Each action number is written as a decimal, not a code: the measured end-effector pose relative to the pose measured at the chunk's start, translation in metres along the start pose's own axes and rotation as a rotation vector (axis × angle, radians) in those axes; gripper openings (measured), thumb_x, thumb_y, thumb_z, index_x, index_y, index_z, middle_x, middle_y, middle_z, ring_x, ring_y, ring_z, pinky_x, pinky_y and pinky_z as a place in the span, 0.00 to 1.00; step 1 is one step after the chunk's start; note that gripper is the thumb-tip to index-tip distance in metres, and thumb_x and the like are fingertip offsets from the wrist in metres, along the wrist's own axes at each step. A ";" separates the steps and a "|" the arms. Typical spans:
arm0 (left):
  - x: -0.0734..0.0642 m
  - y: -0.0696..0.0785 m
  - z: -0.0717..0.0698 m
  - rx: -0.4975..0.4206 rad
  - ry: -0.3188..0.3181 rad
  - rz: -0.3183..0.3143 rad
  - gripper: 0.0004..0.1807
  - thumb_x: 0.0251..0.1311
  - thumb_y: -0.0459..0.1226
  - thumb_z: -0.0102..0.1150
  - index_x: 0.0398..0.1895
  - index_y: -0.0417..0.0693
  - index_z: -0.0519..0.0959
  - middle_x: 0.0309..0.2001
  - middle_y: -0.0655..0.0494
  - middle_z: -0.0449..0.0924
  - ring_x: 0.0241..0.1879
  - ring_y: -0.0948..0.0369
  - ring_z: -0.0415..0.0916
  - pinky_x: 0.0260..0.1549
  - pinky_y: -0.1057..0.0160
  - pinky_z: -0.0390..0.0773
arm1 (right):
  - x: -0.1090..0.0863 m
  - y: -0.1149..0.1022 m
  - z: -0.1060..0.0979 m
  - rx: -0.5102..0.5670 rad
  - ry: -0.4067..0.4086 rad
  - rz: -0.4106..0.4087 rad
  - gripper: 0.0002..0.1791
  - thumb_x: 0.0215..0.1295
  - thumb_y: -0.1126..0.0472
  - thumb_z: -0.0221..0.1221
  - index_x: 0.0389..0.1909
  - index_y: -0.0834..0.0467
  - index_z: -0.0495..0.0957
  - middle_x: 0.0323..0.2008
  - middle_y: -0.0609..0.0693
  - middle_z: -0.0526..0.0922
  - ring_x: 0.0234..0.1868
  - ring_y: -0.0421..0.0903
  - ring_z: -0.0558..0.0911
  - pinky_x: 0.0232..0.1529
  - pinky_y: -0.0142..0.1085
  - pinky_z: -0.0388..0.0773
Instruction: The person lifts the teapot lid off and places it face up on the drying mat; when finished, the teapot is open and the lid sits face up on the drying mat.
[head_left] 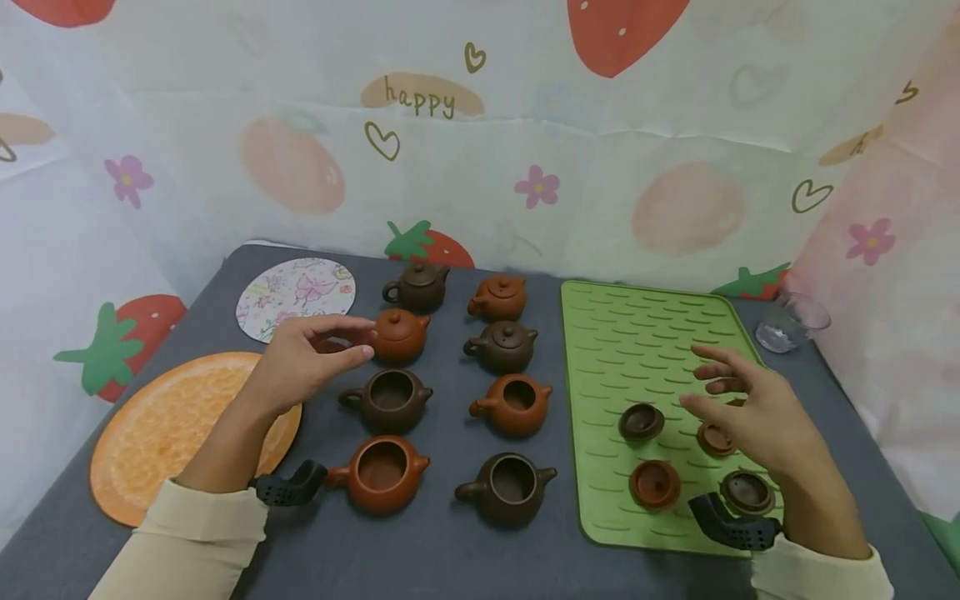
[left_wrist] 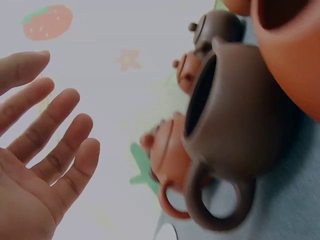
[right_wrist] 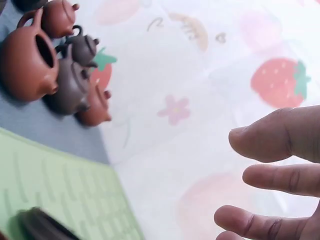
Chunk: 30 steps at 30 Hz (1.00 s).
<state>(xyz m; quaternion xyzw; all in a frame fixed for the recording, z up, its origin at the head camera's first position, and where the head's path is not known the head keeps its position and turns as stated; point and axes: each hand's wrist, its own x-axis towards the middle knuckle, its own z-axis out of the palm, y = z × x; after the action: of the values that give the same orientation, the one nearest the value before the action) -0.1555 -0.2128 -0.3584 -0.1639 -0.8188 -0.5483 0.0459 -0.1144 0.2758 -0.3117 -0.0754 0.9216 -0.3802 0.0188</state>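
Observation:
My left hand (head_left: 303, 360) hovers with fingers spread beside a lidded red-brown teapot (head_left: 400, 337) and holds nothing. In the left wrist view, an open dark brown teapot (left_wrist: 235, 110) stands apart from the fingers. Lidless in the front rows are another red-brown teapot (head_left: 384, 475), an orange-brown teapot (head_left: 517, 408) and a dark teapot (head_left: 512, 492). My right hand (head_left: 761, 412), empty with fingers loosely extended, is above the green mat (head_left: 637, 333). Under and near it lie a dark lid (head_left: 641, 422), a red-brown lid (head_left: 655, 485), a partly covered red-brown lid (head_left: 715, 439) and another dark lid (head_left: 747, 493).
Lidded teapots at the back include a dark one (head_left: 420, 288), an orange-brown one (head_left: 501, 297) and a dark one (head_left: 506, 347). To the left lie an orange round mat (head_left: 157, 425) and a floral oval mat (head_left: 300, 287). A clear glass (head_left: 787, 325) stands at the right edge.

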 end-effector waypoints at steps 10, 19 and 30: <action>0.032 0.022 0.016 -0.026 -0.043 0.063 0.19 0.59 0.36 0.67 0.53 0.42 0.81 0.48 0.51 0.80 0.44 0.54 0.78 0.42 0.61 0.78 | 0.016 -0.034 -0.025 -0.064 0.035 -0.133 0.31 0.67 0.57 0.62 0.69 0.54 0.66 0.52 0.54 0.75 0.45 0.42 0.72 0.38 0.27 0.70; 0.062 0.026 0.035 -0.079 -0.072 0.061 0.20 0.57 0.32 0.68 0.54 0.39 0.80 0.48 0.47 0.80 0.41 0.54 0.78 0.38 0.59 0.79 | 0.042 -0.065 -0.020 -0.013 0.005 -0.176 0.28 0.66 0.56 0.62 0.66 0.52 0.70 0.51 0.53 0.75 0.46 0.44 0.73 0.42 0.32 0.70; 0.086 0.027 0.055 -0.137 -0.135 0.001 0.21 0.59 0.34 0.66 0.56 0.40 0.79 0.50 0.48 0.79 0.45 0.54 0.77 0.39 0.52 0.78 | 0.076 -0.080 0.002 0.153 -0.049 -0.220 0.28 0.64 0.60 0.64 0.65 0.55 0.71 0.50 0.55 0.73 0.46 0.47 0.72 0.38 0.36 0.72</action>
<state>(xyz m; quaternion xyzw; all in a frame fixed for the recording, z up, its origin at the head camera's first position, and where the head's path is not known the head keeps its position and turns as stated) -0.2224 -0.1344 -0.3337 -0.2036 -0.7806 -0.5906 -0.0203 -0.1792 0.2068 -0.2553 -0.1838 0.8754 -0.4472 0.0053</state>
